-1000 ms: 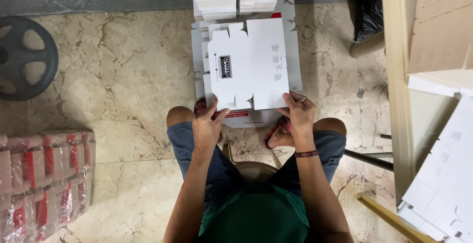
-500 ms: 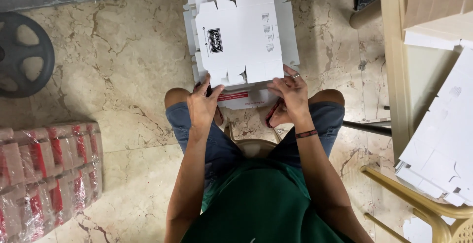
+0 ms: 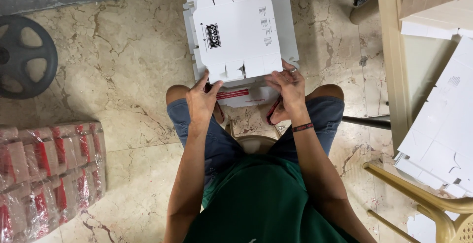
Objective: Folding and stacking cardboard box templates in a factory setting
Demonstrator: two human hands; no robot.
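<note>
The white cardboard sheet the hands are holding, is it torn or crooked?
No tear shows. The flat white box sheet lies a bit crooked on the stack below. The left hand and right hand grip its near edge. Nothing looks spilled.

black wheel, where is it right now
In the head view the black wheel lies on the marble floor at the far left edge, left of the flat white carton and above the plastic-wrapped packs.
</note>
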